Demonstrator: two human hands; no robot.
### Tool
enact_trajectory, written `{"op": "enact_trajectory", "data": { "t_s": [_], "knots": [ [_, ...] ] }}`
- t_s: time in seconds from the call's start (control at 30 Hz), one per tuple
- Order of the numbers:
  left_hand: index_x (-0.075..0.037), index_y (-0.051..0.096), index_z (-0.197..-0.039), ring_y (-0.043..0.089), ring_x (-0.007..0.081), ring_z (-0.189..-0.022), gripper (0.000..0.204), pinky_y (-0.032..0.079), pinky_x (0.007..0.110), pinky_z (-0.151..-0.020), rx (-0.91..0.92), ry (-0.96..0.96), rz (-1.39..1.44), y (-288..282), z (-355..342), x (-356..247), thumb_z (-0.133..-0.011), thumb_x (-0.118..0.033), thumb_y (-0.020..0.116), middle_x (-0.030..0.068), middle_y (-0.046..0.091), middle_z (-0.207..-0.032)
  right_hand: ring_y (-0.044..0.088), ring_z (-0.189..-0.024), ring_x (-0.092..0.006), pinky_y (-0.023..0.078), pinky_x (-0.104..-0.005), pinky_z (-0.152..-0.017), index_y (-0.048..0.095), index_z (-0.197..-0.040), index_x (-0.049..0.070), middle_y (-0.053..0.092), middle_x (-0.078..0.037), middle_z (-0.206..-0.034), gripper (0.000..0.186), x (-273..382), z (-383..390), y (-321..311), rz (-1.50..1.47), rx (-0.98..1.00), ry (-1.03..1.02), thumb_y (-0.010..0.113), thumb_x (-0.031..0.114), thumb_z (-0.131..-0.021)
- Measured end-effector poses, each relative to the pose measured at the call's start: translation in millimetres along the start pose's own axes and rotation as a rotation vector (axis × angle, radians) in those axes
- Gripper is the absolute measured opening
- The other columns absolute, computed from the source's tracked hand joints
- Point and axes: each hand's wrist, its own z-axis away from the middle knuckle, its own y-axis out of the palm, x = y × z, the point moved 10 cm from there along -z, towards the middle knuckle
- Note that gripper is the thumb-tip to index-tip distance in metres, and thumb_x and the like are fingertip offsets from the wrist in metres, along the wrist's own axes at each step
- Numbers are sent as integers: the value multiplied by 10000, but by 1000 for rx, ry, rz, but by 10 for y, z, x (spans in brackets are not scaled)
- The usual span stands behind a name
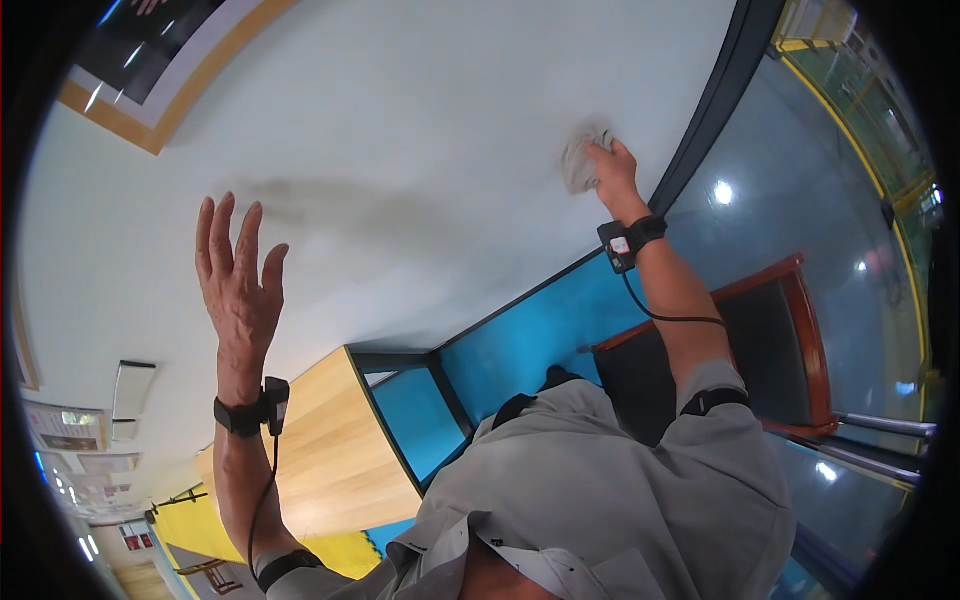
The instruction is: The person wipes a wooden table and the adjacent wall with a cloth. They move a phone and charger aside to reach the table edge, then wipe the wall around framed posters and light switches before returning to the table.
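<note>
My right hand (pixel 618 178) is raised at the upper right, closed on a pale grey cloth (pixel 577 165). The cloth lies against the white wall (pixel 420 110), close to its dark edge strip. Its outline is slightly blurred. My left hand (pixel 240 275) is held up at the left with fingers stretched and thumb apart, holding nothing. A soft shadow falls on the wall beside its fingertips; whether they touch the wall I cannot tell. Both wrists wear black straps with small boxes and cables.
A framed picture (pixel 165 110) hangs at the upper left. Below stand a light wooden cabinet (pixel 345 450) and a dark chair with a reddish wooden frame (pixel 812 350). A dark strip (pixel 715 100) edges the wall; beyond it lies shiny grey-blue floor (pixel 745 170). A yellow cloth (pixel 195 525) shows lower left.
</note>
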Motion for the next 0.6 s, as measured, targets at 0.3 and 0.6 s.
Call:
{"op": "enact_trajectory", "data": {
  "t_s": [0.3, 0.6],
  "knots": [
    [-226, 562, -1491, 335, 349, -1537, 630, 308, 531, -1234, -200, 123, -119, 156, -121, -99, -909, -251, 802, 76, 434, -1621, 685, -1012, -188, 557, -336, -878, 646, -1227, 0, 712, -94, -1160, 287, 812, 179, 7, -63, -214, -317, 694, 105, -964],
    [-254, 619, -1452, 349, 367, -1520, 550, 235, 527, -1248, -411, 147, -201, 47, -90, -92, -941, -408, 752, 96, 469, -1589, 635, -1196, -321, 477, -403, -1049, 562, -1379, -29, 664, -186, -1295, 430, 632, 968, 517, 281, -140, -482, 633, 129, -985]
  ]
}}
